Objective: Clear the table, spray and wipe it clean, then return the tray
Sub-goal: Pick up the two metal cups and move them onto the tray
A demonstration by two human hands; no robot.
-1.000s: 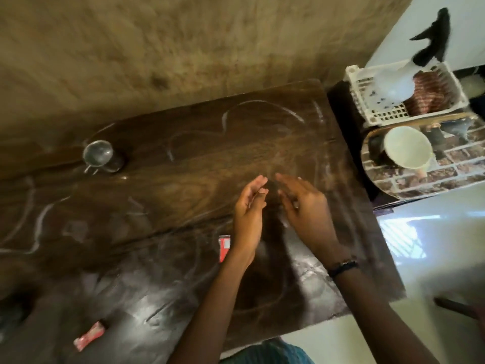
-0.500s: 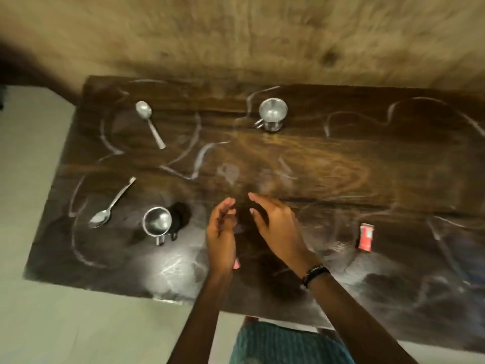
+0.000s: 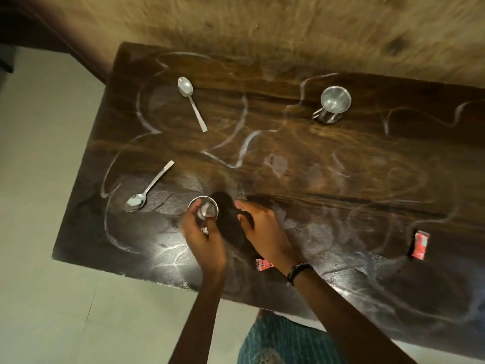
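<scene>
I see a dark brown wooden bench (image 3: pixel 328 164) streaked with pale chalky swirls, set against a tan wall (image 3: pixel 262 27). My left hand (image 3: pixel 203 239) has its fingers curled round the rim of a small steel cup (image 3: pixel 203 210) near the front left of the bench, and a bit of the cup's handle shows below the fingers. My right hand (image 3: pixel 262 229) hovers just beside the cup with fingers loosely bent and holding nothing; a black beaded wristband (image 3: pixel 299 270) sits on that wrist.

A second small steel cup with a handle (image 3: pixel 332 103) stands upright near the far edge, well apart from the first. One steel spoon (image 3: pixel 191 101) lies at the far left with its bowl toward the wall; another steel spoon (image 3: pixel 148 189) lies near the left edge, bowl toward me, close to the gripped cup.

A small red wrapper (image 3: pixel 263 264) peeks out just beside my right wrist, and another red wrapper (image 3: pixel 420 244) lies farther right on the bench. A pale tiled floor (image 3: pixel 47 232) shows on the left, and a teal patterned garment (image 3: pixel 283 342) below.
</scene>
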